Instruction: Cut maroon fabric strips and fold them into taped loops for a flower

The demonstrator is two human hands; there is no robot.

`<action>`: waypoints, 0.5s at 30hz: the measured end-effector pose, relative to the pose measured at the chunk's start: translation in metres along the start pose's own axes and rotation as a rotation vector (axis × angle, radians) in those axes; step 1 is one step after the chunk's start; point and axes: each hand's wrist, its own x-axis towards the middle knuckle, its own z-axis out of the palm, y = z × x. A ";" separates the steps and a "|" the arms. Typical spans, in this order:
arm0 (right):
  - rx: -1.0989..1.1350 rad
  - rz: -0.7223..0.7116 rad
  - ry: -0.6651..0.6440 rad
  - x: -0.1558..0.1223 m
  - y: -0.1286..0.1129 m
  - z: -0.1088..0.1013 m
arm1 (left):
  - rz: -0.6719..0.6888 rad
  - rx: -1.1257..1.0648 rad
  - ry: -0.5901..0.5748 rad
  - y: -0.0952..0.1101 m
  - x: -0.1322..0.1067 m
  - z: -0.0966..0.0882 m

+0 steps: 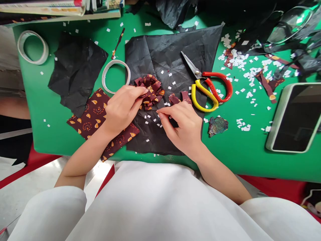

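My left hand is closed, thumb and fingers pinching a ruffled maroon fabric flower with orange print. To its right, my right hand holds thumb and forefinger pressed together just below the flower; whatever is between those tips is too small to make out. Maroon fabric scraps lie behind its knuckles. Beneath both hands spreads a creased black sheet. A printed maroon cloth lies partly under my left forearm. Scissors with red and yellow handles rest on the sheet, blades pointing up and left.
Two tape rolls lie on the green table, one near my left hand. A black piece sits between them. White paper bits are scattered rightward. A phone lies at right, books at upper left.
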 end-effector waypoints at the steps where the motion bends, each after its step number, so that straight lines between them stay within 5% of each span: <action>1: -0.010 -0.004 -0.007 0.000 0.000 0.001 | 0.013 0.012 -0.005 -0.001 -0.001 0.001; 15: -0.208 -0.103 -0.047 0.004 0.002 0.010 | 0.027 0.035 -0.019 -0.014 0.008 -0.002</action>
